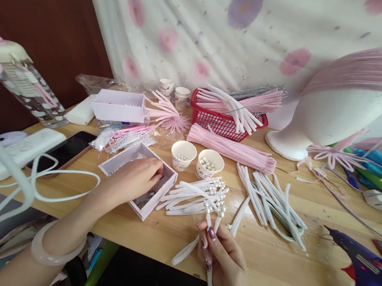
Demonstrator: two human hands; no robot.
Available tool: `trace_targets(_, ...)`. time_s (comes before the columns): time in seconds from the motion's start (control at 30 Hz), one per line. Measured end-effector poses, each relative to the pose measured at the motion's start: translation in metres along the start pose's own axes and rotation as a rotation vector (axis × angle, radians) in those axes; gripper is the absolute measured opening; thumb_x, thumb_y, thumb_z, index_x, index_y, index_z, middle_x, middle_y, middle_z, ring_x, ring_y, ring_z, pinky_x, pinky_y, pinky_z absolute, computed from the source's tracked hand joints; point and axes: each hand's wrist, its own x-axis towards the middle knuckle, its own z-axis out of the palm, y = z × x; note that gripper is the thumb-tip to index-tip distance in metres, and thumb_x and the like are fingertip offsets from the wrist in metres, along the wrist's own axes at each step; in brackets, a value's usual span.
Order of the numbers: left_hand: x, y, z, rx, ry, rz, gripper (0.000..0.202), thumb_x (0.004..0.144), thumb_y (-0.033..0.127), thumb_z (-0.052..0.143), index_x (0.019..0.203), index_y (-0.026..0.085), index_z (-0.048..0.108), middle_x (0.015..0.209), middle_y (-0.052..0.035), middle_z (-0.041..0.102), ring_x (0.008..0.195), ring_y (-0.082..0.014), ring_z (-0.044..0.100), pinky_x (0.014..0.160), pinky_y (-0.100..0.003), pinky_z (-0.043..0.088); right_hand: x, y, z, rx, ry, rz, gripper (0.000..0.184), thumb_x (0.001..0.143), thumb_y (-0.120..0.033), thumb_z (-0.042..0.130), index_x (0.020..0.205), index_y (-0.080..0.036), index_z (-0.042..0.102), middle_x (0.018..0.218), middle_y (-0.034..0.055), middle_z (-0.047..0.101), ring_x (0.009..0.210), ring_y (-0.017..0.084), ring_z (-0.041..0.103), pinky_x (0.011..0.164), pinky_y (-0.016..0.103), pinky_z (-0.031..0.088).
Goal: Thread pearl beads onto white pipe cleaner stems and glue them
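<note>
My left hand [143,179] reaches down into a pale lilac box [146,207] holding small clear bags. Its fingers are curled together, and their tips are hidden, so what they pinch does not show. Between the thumb and fingers of my right hand [222,253] are white pipe cleaners [218,223], upright, with pearl beads at their tips. Just beyond that hand lies a pile of white pipe cleaners [184,198], many ending in pearl beads. Two paper cups, one with small beads [182,158] and one with pearls [209,161], stand behind the pile.
Pink pipe cleaners [232,150] lie before a red basket [214,122]. Loose white pipe cleaners [270,204] are to the right, near a blue glue gun [362,275]. A white foam head [341,110] stands behind. At left are a phone [68,149], a white cable [65,202] and a bottle [27,81].
</note>
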Motion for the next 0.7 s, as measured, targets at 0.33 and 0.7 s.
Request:
trace_targets(0.33,-0.055,0.052,0.008,-0.895,0.456,-0.194,0.014,0.074,0.021,0.082,0.086,0.026,0.077,0.086,-0.0005,0.079,0.077,-0.0194,0.073,0.072,-0.028,0.061,0.004,0.009,-0.004,-0.095,-0.116,-0.104,0.033,0.095,-0.053,0.071,0.097,-0.021,0.073,0.050,-0.0074,0.046,0.045,0.008,0.024,0.046,0.022,0.021)
trace_targets(0.7,-0.053,0.082,0.091,-1.950,0.094,-0.394,0.030,0.068,0.038,0.097,0.070,0.016,0.076,0.062,0.0027,0.064,0.055,-0.0056,0.058,0.054,-0.014,0.052,-0.009,-0.009,-0.016,0.018,-0.105,-0.096,0.024,0.092,-0.046,0.078,0.091,-0.023,0.069,0.052,-0.0109,0.034,0.043,0.006,0.016,0.039,0.017,0.020)
